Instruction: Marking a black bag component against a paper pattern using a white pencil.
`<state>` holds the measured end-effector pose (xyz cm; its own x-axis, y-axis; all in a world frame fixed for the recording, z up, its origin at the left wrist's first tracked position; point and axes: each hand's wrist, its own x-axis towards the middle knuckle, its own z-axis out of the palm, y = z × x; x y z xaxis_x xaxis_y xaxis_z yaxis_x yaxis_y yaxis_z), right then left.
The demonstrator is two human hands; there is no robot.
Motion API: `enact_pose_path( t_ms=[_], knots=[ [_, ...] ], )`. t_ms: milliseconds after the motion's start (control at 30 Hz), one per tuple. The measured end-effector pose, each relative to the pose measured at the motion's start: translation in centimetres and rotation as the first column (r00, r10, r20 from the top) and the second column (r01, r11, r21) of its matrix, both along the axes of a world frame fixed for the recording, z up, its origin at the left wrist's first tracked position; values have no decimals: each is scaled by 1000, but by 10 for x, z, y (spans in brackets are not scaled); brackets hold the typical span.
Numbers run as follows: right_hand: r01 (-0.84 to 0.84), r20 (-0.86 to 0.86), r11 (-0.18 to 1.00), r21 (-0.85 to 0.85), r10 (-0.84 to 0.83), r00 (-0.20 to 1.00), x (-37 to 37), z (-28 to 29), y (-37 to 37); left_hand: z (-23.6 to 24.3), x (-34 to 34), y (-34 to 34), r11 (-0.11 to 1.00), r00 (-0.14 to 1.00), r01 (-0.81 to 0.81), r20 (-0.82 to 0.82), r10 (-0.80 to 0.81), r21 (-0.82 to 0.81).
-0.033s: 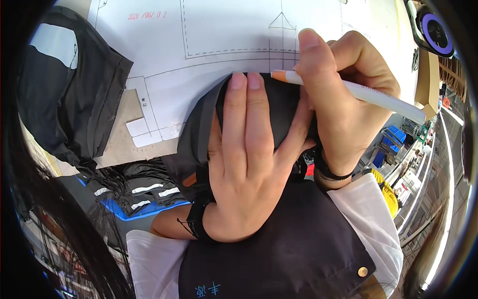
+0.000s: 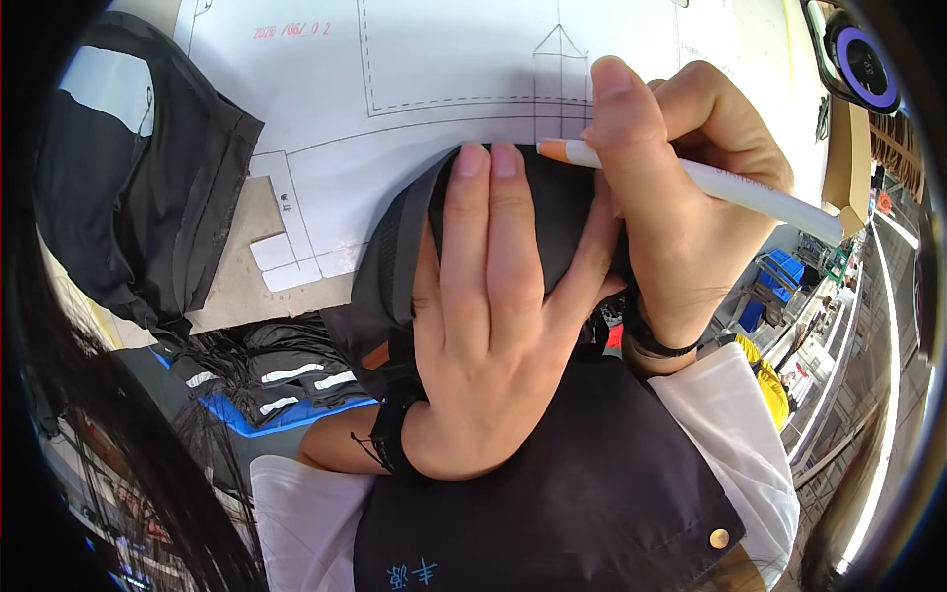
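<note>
Two bare hands, one white pencil and one piece of black fabric, at the near edge of a printed pattern sheet.
Nearest, a dark apron (image 2: 552, 474) with a brass-coloured snap; left hand (image 2: 483, 345), back upward, two fingers laid straight on the black fabric (image 2: 560, 222), thumb spread to the right, whether the tucked fingers grip it cannot be told; fabric under that hand, upper edge overlapping the white pattern sheet (image 2: 444, 59); right hand (image 2: 686, 187) closed around the white pencil (image 2: 755, 194), orange tip at the fabric's upper edge, contact unclear; at left, a black cloth item (image 2: 109, 207) with white patch; lower left, black pieces (image 2: 286, 347) on a blue tray (image 2: 247, 426); upper right, a round purple-ringed device (image 2: 868, 64); beyond, blue crates (image 2: 779, 271).
</note>
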<state>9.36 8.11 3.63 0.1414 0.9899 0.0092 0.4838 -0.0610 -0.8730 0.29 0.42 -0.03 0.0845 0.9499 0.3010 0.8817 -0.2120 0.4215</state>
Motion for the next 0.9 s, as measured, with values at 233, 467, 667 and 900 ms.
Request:
enact_pose_path(
  t_ms=[233,467,667,900],
  knots=[
    [-15,-67,997,76,20,998,-13,1,3,0,2,1,1000,1000,-11,4,11,4],
    [256,-261,960,111,-221,940,-20,-17,-5,-2,1,0,1000,1000,8,-18,-8,11],
    [-48,-27,999,-9,48,998,0,-3,1,2,0,1,1000,1000,2,30,-1,-30],
    [-26,-62,993,115,33,997,-2,-6,0,4,-1,0,999,1000,12,21,-11,-45]
  ],
)
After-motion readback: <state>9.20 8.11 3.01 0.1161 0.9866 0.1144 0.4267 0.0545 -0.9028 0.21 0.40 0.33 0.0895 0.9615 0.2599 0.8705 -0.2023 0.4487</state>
